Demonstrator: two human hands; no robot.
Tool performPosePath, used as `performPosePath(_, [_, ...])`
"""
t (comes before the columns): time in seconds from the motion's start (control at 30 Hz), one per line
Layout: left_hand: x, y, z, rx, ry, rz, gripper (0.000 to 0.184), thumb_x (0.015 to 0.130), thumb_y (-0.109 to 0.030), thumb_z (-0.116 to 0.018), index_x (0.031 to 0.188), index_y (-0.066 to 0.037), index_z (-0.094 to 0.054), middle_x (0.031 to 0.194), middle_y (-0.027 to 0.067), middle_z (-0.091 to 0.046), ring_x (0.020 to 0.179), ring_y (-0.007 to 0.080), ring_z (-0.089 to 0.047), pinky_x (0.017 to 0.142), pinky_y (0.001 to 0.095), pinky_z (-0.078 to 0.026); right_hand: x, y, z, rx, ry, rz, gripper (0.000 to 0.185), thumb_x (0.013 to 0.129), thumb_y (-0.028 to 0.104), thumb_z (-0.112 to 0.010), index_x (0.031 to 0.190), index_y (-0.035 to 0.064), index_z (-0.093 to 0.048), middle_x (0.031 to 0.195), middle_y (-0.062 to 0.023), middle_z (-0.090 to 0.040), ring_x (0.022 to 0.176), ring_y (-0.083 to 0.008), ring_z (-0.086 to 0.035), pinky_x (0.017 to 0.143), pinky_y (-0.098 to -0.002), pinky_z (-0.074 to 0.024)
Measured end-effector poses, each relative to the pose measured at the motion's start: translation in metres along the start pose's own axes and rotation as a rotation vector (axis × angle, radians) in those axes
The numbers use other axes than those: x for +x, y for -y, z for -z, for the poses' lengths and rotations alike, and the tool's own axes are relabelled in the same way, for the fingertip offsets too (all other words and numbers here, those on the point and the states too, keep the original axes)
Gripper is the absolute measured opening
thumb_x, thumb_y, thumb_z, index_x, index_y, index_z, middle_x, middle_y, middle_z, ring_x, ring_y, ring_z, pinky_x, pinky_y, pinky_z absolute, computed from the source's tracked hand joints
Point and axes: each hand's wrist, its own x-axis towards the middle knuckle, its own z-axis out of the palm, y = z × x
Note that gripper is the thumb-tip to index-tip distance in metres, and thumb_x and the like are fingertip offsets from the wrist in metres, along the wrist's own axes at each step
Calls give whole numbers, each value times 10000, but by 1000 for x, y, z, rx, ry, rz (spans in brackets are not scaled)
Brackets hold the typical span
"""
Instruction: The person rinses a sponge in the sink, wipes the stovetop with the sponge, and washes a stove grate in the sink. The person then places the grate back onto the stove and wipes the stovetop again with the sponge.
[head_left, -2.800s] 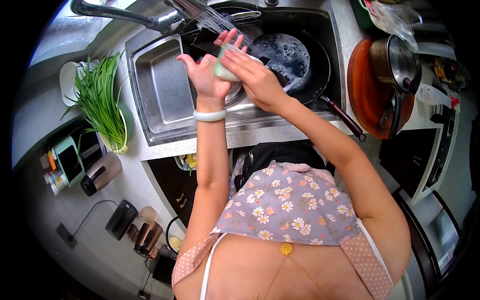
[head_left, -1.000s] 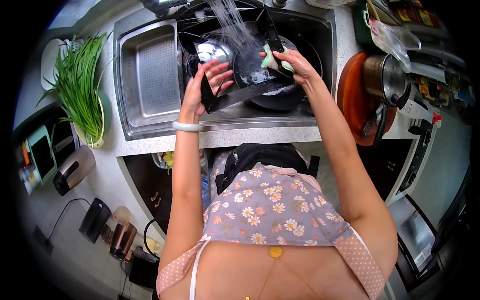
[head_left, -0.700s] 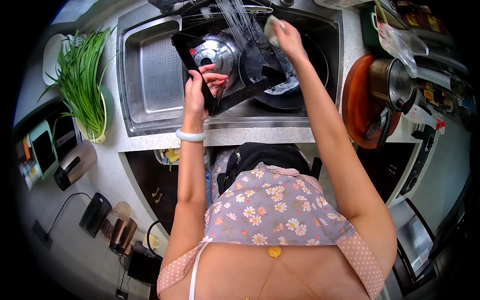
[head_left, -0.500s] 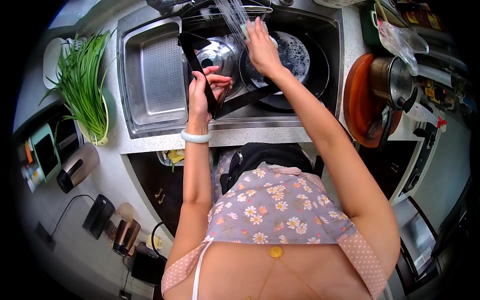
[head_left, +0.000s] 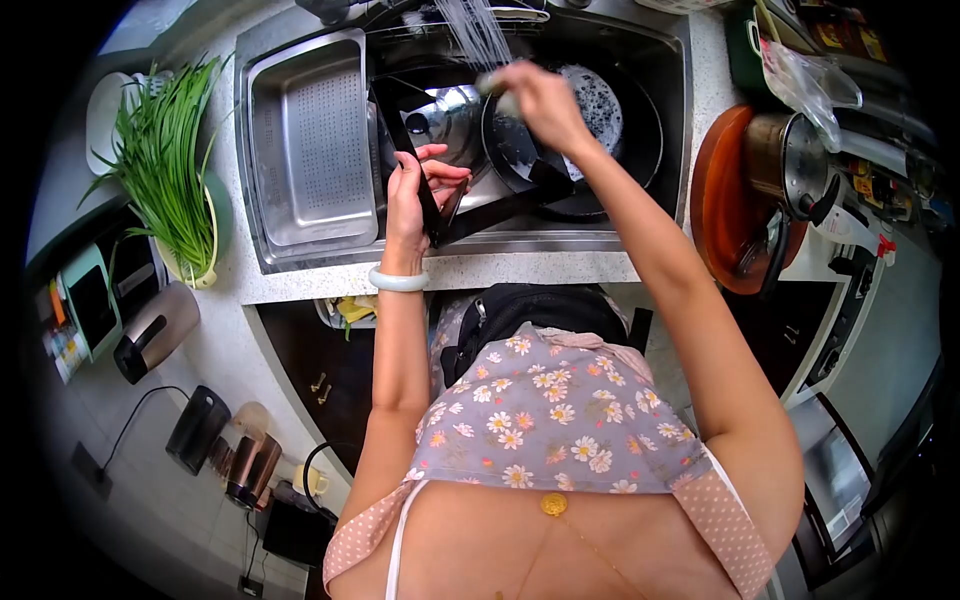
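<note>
My left hand (head_left: 425,190) grips the near left corner of a black frame-like object (head_left: 505,207), thumb outside and fingers through its inside. The object is tilted over the sink. My right hand (head_left: 540,100) is closed on a pale cloth or sponge (head_left: 497,88), blurred by motion, near the frame's far side. Water (head_left: 472,32) streams down just beyond that hand. Below lie a black pan (head_left: 640,150) holding suds and a shiny metal lid (head_left: 452,125) with a dark knob. My right hand hides part of the frame.
A perforated steel tray (head_left: 320,150) fills the sink's left side. Green leafy stalks (head_left: 172,170) stand in a container at the left. On the right counter, a lidded pot (head_left: 775,160) rests on a round reddish-brown board (head_left: 722,200). A plastic bag (head_left: 810,85) lies behind it.
The black frame came into my left hand after the earliest frame. Lately my right hand, with the cloth, swept left from the frame's far right and then slightly nearer. My left hand shifted slightly right.
</note>
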Motion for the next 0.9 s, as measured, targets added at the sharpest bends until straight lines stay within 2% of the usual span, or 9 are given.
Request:
performPosePath(0.13, [2, 0, -10, 49, 47, -2, 607, 968, -490, -268, 1148, 69, -419, 797, 142, -625, 771, 202, -623, 732, 321, -522, 48, 8, -13, -89, -547, -72, 223, 924, 196, -455, 1006, 116, -647, 938, -145, -656, 862, -335, -628, 776, -371, -496])
performPosePath(0.17, [2, 0, -15, 76, 61, -8, 608, 967, -494, -273, 1145, 68, -421, 797, 140, -627, 768, 197, -624, 730, 314, -522, 57, -35, -50, -592, -719, 116, 255, 922, 185, -486, 1130, 127, -623, 1071, -155, -634, 968, -345, -602, 868, -329, -459])
performPosePath(0.33, [1, 5, -18, 34, 32, 33, 600, 970, -498, -255, 1115, 56, -434, 792, 155, -644, 746, 208, -638, 720, 306, -528, 32, 28, -64, 626, 10, 92, 291, 962, 198, -483, 1218, 102, -581, 1227, -82, -576, 1199, -150, -472, 987, -266, -362])
performPosePath(0.47, [8, 0, -15, 32, 67, 11, 615, 964, -503, -258, 1131, 66, -423, 797, 148, -632, 769, 210, -632, 731, 321, -529, 26, 7, -44, 19, -166, 122, 275, 944, 169, -483, 1190, 104, -590, 1201, -133, -587, 1137, -167, -544, 945, -290, -435])
performPosePath(0.6, [19, 3, -17, 44, 61, 10, 608, 972, -491, -249, 1139, 63, -432, 809, 140, -634, 779, 199, -628, 748, 316, -520, 17, 38, -60, 252, -214, -57, 316, 931, 286, -534, 1212, 147, -580, 928, -156, -674, 719, -96, -524, 686, -273, -455])
performPosePath(0.63, [19, -2, -20, 90, 47, 0, 606, 974, -489, -246, 1138, 63, -436, 812, 140, -637, 773, 195, -626, 747, 309, -516, 17, 47, -52, 220, -223, -10, 289, 903, 220, -553, 1178, 141, -599, 1024, -180, -630, 833, -322, -641, 718, -329, -484])
performPosePath(0.7, [22, -11, -20, 165, 76, -13, 614, 973, -494, -246, 1140, 65, -439, 813, 140, -642, 776, 188, -625, 747, 298, -508, 17, 53, -36, 145, -178, -33, 283, 910, 214, -539, 1176, 137, -601, 936, -160, -665, 751, -259, -649, 680, -306, -484])
performPosePath(0.73, [23, -14, -20, 198, 89, -19, 618, 973, -497, -246, 1141, 65, -440, 813, 140, -644, 778, 185, -625, 748, 292, -505, 31, 28, -39, 328, -161, 37, 325, 956, 279, -494, 1210, 98, -586, 805, -13, -641, 660, -56, -490, 604, -224, -431])
performPosePath(0.9, [35, -18, -27, 254, 109, -33, 594, 979, -484, -251, 1064, 66, -460, 804, 170, -654, 741, 200, -644, 703, 286, -520, 62, 29, -22, 451, -82, -101, 300, 969, 312, -463, 876, 58, -593, 699, 69, -490, 605, -26, -394, 517, -208, -331])
